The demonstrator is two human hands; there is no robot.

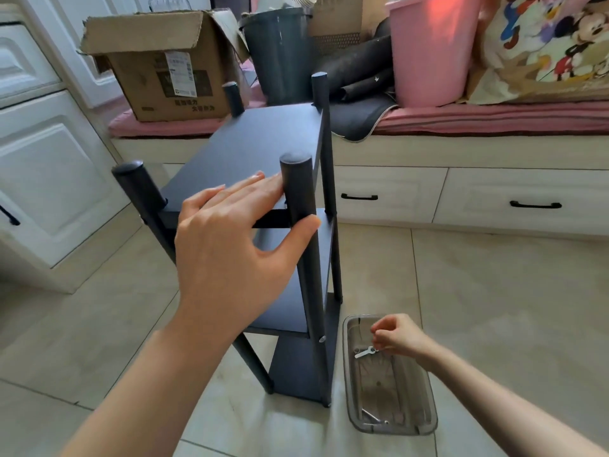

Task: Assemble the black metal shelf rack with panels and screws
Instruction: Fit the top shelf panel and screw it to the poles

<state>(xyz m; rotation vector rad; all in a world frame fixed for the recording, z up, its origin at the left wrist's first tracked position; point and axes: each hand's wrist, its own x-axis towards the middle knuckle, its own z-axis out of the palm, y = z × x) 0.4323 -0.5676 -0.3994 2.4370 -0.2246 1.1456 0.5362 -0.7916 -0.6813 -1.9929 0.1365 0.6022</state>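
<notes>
The black metal shelf rack (pixel 257 140) stands upright on the tiled floor, with three panels between four round posts. My left hand (pixel 237 232) lies at the near edge of the top panel, fingers straight on the panel and thumb against the near right post (pixel 298 189). Low on the right, my right hand (pixel 397 334) reaches into a clear plastic tray (pixel 425 420) beside the rack's foot and pinches a small silver wrench (pixel 365 352). A screw head (pixel 322 339) shows on the near right post at the level of the middle panel.
A cardboard box (pixel 164 67), a dark bin (pixel 280 54), a pink bucket (pixel 431 51) and a printed bag (pixel 547 44) sit on the cushioned bench behind the rack. White drawers (pixel 494 196) run under it, a white cabinet (pixel 43 166) stands on the left.
</notes>
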